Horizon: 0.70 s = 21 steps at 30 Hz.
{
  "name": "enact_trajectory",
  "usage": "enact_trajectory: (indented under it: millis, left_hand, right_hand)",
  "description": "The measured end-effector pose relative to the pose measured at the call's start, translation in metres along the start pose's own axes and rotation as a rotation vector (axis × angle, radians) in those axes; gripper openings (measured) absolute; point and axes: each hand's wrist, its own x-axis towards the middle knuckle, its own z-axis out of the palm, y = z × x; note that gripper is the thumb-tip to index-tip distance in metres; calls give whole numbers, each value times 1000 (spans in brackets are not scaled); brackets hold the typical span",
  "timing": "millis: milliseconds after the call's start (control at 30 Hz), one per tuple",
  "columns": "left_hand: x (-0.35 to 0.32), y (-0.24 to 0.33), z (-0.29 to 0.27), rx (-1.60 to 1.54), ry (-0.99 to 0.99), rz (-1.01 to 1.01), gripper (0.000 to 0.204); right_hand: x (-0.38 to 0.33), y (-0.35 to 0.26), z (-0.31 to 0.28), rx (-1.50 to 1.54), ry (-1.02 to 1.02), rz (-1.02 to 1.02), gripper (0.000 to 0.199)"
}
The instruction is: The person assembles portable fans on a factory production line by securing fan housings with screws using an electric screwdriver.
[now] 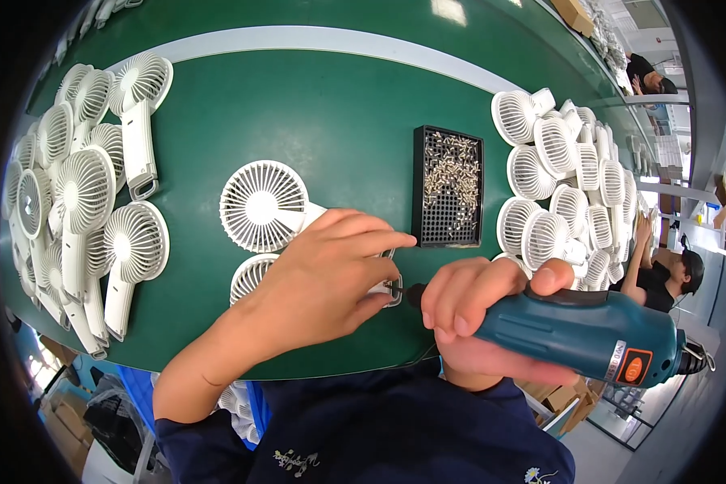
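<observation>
My right hand (480, 319) is wrapped round a teal electric screwdriver (597, 331). The tool lies almost level, its bit pointing left to the end of a white fan handle beside my left fingertips. My left hand (331, 270) is closed over that handle end, thumb and fingers pressed in near the bit, one finger stretched toward the tray. Two white handheld fans lie under and beside this hand: the upper fan (264, 206) shows its round grille, while the lower fan (250, 274) is mostly covered by my hand and wrist. Whether the bit touches a screw is hidden.
Right of my left hand sits a black perforated tray (419, 185) holding many small screws (452, 173). White fans are heaped at the left (85, 194) and at the right (552, 185) of the green table (339, 105). Other people work beyond the right side.
</observation>
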Motion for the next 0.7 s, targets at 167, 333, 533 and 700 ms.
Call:
enact_trajectory:
  millis: [167,333,533,700]
  left_hand:
    - [2,0,0,7,-6,10,21]
    - [0,0,1,21,-1,4,21]
    - [1,0,0,28,-9,16,22]
    - [1,0,1,21,6,12,25]
  right_hand:
    - [4,1,-2,-201,36,20,71]
    - [0,4,2,-68,-50,-5,74]
    - [0,6,3,-78,-89,-1,74]
    - [9,-7,3,-73,-13,-42,73]
